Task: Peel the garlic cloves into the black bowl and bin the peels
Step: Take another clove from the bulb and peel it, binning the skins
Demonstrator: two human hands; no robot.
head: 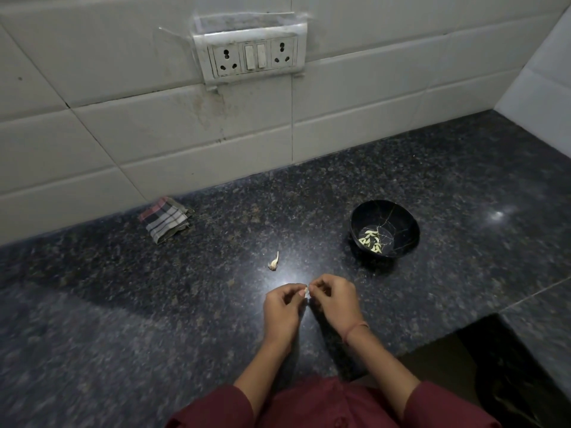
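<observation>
Garlic clove (306, 292) pinched between left hand (282, 307) and right hand (335, 299), axis unclear; one loose garlic piece (274, 261) points wallward; one black bowl (384, 233)

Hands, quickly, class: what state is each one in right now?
Left hand: fingers curled, pinching the garlic clove.
Right hand: pinching the same garlic clove.
</observation>
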